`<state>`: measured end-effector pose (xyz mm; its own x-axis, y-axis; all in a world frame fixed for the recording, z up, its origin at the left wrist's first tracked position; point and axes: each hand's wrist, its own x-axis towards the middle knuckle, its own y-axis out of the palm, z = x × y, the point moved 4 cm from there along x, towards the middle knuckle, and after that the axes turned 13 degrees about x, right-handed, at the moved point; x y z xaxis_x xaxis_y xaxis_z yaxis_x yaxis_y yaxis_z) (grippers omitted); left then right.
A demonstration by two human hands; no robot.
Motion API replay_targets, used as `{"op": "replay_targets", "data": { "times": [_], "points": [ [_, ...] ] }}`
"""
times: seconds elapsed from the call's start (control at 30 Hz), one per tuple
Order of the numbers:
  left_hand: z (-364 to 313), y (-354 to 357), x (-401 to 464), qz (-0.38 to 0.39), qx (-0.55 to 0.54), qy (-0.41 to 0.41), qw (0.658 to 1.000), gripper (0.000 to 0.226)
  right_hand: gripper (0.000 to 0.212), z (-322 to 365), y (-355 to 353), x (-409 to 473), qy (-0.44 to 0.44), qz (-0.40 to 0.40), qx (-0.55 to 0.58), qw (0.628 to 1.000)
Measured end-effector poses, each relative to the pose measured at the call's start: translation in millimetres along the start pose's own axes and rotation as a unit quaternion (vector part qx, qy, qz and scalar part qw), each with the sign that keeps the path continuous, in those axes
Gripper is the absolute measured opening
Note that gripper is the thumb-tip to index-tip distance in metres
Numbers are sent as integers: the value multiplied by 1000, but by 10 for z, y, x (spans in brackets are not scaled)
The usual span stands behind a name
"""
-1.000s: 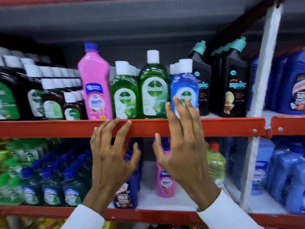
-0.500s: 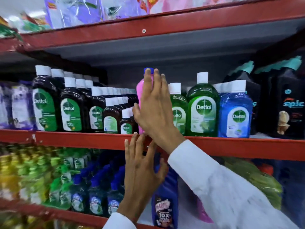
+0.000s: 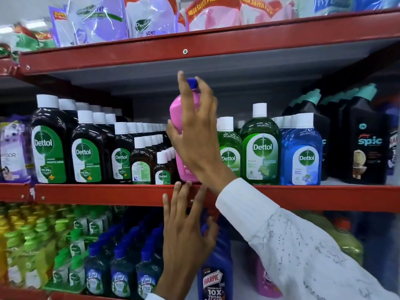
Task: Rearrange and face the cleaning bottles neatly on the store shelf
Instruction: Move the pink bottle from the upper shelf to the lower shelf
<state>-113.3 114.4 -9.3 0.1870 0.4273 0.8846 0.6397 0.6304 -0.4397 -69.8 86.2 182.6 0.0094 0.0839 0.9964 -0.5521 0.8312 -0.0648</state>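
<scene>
A tall pink bottle (image 3: 175, 111) with a blue cap stands on the middle red shelf (image 3: 108, 194), between brown Dettol bottles (image 3: 86, 152) on its left and green Dettol bottles (image 3: 260, 148) on its right. My right hand (image 3: 195, 135) wraps around the pink bottle from the front, fingers up at its neck and cap, thumb on its left side. My left hand (image 3: 186, 230) is below, fingers spread, fingertips touching the shelf's front edge under the pink bottle. A blue Dettol bottle (image 3: 302, 152) stands further right.
Black Spic bottles (image 3: 365, 139) fill the right end of the shelf. Refill pouches (image 3: 149, 16) line the shelf above. On the lower shelf stand several green and blue Lizol bottles (image 3: 121, 276), a blue Harpic bottle (image 3: 216, 280) and a pink bottle (image 3: 266, 284).
My right hand moved from the blue Dettol bottle left to the pink bottle and closed around it. The view shifted up and left. My left hand stays at the shelf edge.
</scene>
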Motion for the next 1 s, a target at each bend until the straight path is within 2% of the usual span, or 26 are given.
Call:
{"op": "replay_targets", "data": {
  "times": [0.1, 0.23, 0.33, 0.47, 0.6, 0.87, 1.0],
  "points": [
    [-19, -3, 15, -17, 6, -15, 1000, 67, 90, 169, -333, 55, -10, -34, 89, 995],
    [-66, -13, 39, -40, 16, -27, 999, 69, 100, 279, -802, -144, 23, -9, 149, 989],
    [-87, -11, 38, -21, 17, -36, 999, 84, 106, 183, -1114, -496, 62, 32, 137, 988],
    [-142, -34, 29, -31, 34, -45, 998, 68, 105, -125, -1439, -1097, 142, 58, 123, 981],
    [-174, -21, 53, -29, 49, -62, 996, 69, 101, -460, -1622, -1735, 180, 48, 99, 977],
    [-231, -27, 65, -31, 63, -72, 995, 67, 97, -1109, -1481, -2560, 236, 10, 33, 971],
    [-217, -46, 87, -27, 64, -65, 995, 65, 90, -1226, -1358, -2750, 218, 12, 11, 976]
  ]
}}
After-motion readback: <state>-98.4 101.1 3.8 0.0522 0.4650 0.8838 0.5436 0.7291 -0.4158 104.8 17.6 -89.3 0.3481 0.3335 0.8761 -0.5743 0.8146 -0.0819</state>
